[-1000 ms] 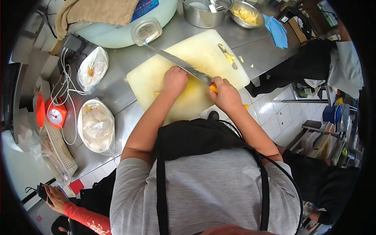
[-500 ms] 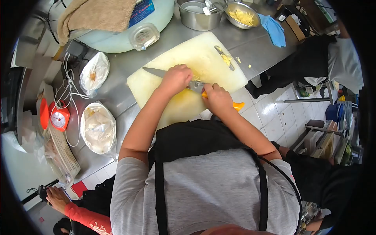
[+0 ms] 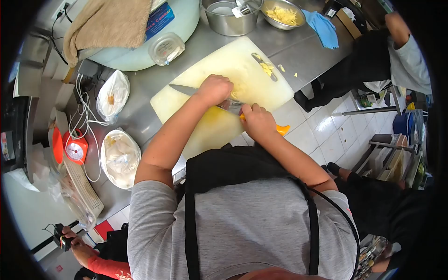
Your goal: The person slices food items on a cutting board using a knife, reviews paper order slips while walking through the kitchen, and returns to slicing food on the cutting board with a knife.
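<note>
On the steel table (image 3: pixel 142 102), your cutting board (image 3: pixel 233 60) lies at an angle, near corner toward you. Past its far edge: steel pot (image 3: pixel 232 24), then the metal bowl (image 3: pixel 280 26) with yellow strips (image 3: pixel 282 15) in it, blue cloth (image 3: pixel 322 29) beside that. Knife (image 3: pixel 183 88) runs across the board, tip to your left, handle out past the near-right edge. Right hand (image 3: pixel 259 122): fingers clenched round the yellow handle. Left hand (image 3: pixel 215 89): fingers curled down over mid-blade; can't tell if they press the blade or pinch a piece. Fine yellow shreds (image 3: pixel 234 95) sit right beside it, more bits (image 3: pixel 267 69) at the board's grip slot. Reads as knife work mid-cut, my judgement. Any further stroke calls for left fingertips tucked back from the edge, a firm right grip, and the board kept from sliding.
</note>
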The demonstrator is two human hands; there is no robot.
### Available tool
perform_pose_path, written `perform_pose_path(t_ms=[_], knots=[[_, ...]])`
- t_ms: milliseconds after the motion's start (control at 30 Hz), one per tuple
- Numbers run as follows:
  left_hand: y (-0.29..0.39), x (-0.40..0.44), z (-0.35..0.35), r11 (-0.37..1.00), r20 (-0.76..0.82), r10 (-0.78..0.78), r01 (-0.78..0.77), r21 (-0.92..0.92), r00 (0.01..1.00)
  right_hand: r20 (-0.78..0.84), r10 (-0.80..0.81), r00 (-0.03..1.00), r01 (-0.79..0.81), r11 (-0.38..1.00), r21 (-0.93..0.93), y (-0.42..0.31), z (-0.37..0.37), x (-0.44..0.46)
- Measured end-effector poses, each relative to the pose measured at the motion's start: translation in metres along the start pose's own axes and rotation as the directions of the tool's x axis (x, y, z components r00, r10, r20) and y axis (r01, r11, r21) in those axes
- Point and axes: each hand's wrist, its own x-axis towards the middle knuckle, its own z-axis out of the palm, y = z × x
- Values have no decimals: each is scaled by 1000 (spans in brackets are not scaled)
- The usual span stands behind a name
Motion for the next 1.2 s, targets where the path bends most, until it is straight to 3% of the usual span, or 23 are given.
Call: perform_pose_path(t_ms=[133, 233, 333, 433, 567, 667, 767, 867, 933, 1033, 1100, 1167, 1200], knots=[[-1, 5, 5, 997, -1, 24, -24, 68, 1000, -9, -17, 1000, 17, 999, 32, 7, -3, -5], [-3, 8, -1, 981, 45, -146, 151, -124, 988, -7, -38, 999, 38, 997, 60, 18, -13, -11], [10, 28, -21, 824, -5, -354, 310, -474, 935, -3, -101, 995, 101, 989, 108, 40, -18, -16], [30, 79, -38, 710, -61, -424, 290, -642, 904, 18, -141, 990, 138, 982, 133, 67, -27, -12], [45, 180, -61, 743, -306, -474, 189, -642, 826, -43, -195, 980, 200, 971, 133, 108, -47, 1], [35, 258, -70, 779, -402, -521, 226, -585, 753, -83, -242, 967, 252, 953, 165, 140, -59, 13], [17, 318, -61, 828, -432, -513, 295, -477, 742, -122, -276, 953, 297, 932, 208, 168, -66, 24], [17, 344, -69, 758, -300, -608, 424, -495, 735, -146, -304, 941, 332, 911, 245, 190, -70, 32], [10, 347, -66, 742, -310, -623, 418, -524, 718, -95, -312, 945, 326, 903, 281, 199, -75, 36], [12, 335, -68, 861, -612, -485, 218, -460, 625, 85, -296, 951, 243, 892, 382, 204, -81, 43], [29, 309, -81, 807, -544, -498, 130, -577, 675, 163, -345, 924, 229, 843, 486, 206, -79, 49], [59, 271, -85, 785, -577, -492, 44, -618, 652, 409, -270, 872, 46, 876, 480, 194, -92, 58], [77, 243, -83, 805, -625, -484, 31, -593, 613, 456, -256, 852, 12, 881, 473, 191, -92, 60]])
